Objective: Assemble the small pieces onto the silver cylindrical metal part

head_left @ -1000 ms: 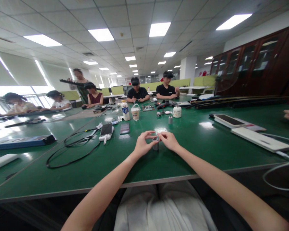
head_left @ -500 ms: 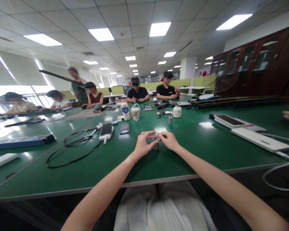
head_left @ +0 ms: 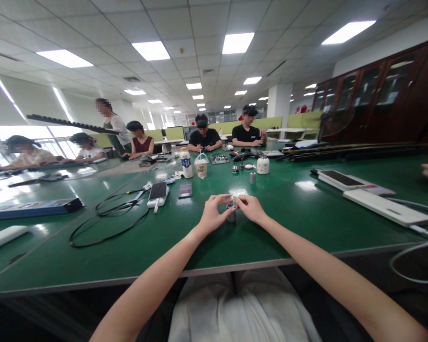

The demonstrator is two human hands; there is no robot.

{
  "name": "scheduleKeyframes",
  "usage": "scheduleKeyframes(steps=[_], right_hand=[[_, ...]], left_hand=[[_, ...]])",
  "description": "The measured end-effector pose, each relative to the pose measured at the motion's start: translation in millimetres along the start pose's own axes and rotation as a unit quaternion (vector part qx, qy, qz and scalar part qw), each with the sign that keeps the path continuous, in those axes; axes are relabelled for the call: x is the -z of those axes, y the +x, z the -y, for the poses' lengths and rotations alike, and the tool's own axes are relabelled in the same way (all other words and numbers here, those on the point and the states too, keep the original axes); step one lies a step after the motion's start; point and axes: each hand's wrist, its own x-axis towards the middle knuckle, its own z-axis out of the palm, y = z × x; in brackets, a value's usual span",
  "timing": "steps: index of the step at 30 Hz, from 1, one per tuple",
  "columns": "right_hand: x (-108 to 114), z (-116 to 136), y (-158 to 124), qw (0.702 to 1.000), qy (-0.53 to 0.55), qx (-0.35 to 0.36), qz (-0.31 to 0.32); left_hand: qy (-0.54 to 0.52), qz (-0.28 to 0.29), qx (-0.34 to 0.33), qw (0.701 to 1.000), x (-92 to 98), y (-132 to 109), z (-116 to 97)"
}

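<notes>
My left hand (head_left: 211, 214) and my right hand (head_left: 248, 208) meet over the green table (head_left: 288, 223), fingertips pinched together on a small grey metal cylinder (head_left: 230, 214) that stands between them. Both hands have curled fingers closed on its top. A small clear wrapper or bag (head_left: 238, 193) lies just behind the hands. What the fingertips do on the cylinder is too small to make out.
A phone on a white power bank (head_left: 157, 194), a dark phone (head_left: 184, 189) and a looped black cable (head_left: 110, 218) lie left. A bottle (head_left: 186, 163), cup (head_left: 200, 167) and white jar (head_left: 262, 165) stand beyond. White devices (head_left: 387, 206) lie right. Several people sit around.
My hands stay pinched on the cylinder, nearly still. In the background a standing person carrying a long dark strip has moved to the left.
</notes>
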Motion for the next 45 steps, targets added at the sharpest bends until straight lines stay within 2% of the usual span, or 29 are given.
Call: scheduleKeyframes(steps=[12,20,34,40,45], right_hand=[[-1,-1,-1,1.0,0.001,0.002,-0.004],[-1,-3,0,1.0,0.002,0.003,-0.001],[0,0,0,1.0,0.008,-0.011,-0.001],[-2,-3,0,0.998,0.049,-0.025,0.033],[-6,-3,-1,0.989,0.111,-0.044,0.081]], left_hand=[[0.027,-0.026,0.013,0.999,-0.4,-1,2],[-0.021,0.004,-0.001,1.0,-1.0,0,4],[0.019,-0.032,0.027,0.999,1.7,1,4],[-0.013,0.01,0.011,1.0,-2.6,1,9],[-0.004,-0.001,0.017,1.0,-2.1,0,11]])
